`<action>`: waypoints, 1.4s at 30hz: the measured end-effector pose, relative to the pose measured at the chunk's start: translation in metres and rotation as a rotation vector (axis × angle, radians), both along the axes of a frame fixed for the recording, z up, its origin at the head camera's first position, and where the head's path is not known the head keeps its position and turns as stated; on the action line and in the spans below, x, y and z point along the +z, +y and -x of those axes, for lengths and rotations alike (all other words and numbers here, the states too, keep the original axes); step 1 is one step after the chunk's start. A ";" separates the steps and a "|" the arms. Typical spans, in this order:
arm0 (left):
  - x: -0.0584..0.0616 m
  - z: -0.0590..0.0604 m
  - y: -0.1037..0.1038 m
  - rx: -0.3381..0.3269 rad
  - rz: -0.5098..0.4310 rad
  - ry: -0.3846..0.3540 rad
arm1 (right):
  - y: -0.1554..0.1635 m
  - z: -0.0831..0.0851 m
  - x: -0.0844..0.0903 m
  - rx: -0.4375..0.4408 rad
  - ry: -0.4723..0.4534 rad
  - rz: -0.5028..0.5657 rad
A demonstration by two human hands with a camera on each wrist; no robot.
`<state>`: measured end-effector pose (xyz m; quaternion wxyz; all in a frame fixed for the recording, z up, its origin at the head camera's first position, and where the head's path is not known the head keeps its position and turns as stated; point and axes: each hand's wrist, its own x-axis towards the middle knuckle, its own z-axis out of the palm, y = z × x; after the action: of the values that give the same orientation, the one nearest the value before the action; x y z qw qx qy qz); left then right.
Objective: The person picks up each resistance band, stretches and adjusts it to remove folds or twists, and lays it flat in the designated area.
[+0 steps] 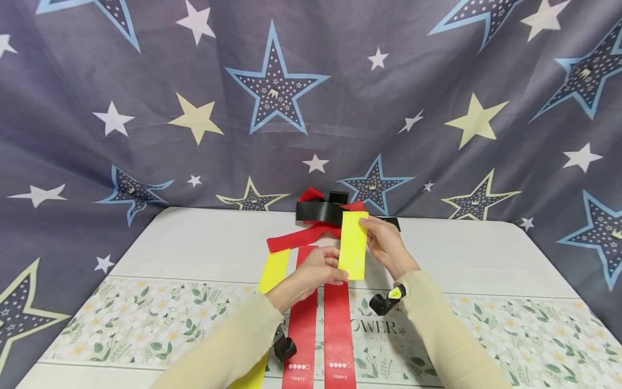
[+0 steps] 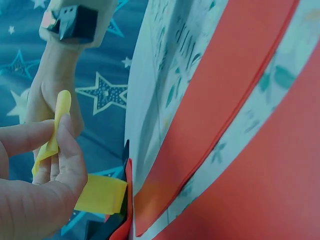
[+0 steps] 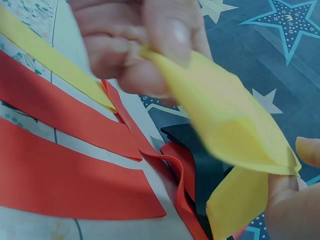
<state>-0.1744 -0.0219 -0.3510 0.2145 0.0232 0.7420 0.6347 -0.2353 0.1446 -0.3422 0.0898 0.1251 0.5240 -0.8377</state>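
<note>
Left hand (image 1: pixel 318 270) pinches the lower end of one yellow band (image 1: pixel 353 244); right hand (image 1: pixel 386 243) pinches its upper end at one o'clock, holding it above the table (image 1: pixel 194 248). Below lie two flat red bands (image 1: pixel 320 324), one yellow strip (image 1: pixel 274 270) at nine o'clock, one black band (image 1: pixel 318 212) and a loose red one (image 1: pixel 296 236) at twelve.
</note>
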 end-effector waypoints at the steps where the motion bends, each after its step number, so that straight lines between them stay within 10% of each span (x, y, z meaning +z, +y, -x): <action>1: -0.001 -0.003 0.000 -0.004 0.003 0.003 | 0.001 0.000 0.000 -0.003 -0.005 0.007; 23: -0.017 -0.048 -0.007 -0.196 0.019 -0.098 | 0.021 -0.002 -0.007 -0.033 -0.037 0.006; 42: -0.026 -0.050 -0.041 -0.356 0.021 -0.137 | 0.043 0.000 -0.005 -0.108 -0.036 0.115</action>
<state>-0.1239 -0.0630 -0.3765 0.3736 0.1084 0.7166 0.5789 -0.2349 0.1873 -0.3472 0.0609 0.1629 0.4657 -0.8677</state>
